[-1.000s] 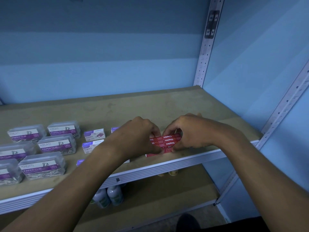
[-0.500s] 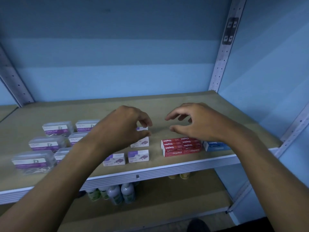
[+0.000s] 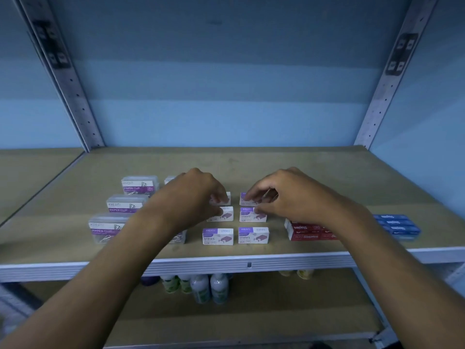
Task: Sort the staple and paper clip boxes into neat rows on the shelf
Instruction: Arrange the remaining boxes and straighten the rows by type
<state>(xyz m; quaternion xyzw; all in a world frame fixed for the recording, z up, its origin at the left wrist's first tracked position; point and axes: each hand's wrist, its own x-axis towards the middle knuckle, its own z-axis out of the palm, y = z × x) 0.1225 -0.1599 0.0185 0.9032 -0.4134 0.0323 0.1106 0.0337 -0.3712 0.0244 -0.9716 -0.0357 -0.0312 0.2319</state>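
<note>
Nudging two back staple boxes (image 3: 247, 199) at once, the left hand (image 3: 193, 195) pinches one and the right hand (image 3: 284, 195) pinches its neighbour on the shelf (image 3: 314, 172); uneven pushes could skew both columns or bump the middle boxes (image 3: 253, 214).

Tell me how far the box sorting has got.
Done, by the look of it: the red boxes and blue boxes sit in tidy blocks at the right, and the clip boxes stand in rows at the left. In hand: the left hand and right hand each hold purple staple boxes in the back two rows. Left: squaring those rows with the front pair.
</note>
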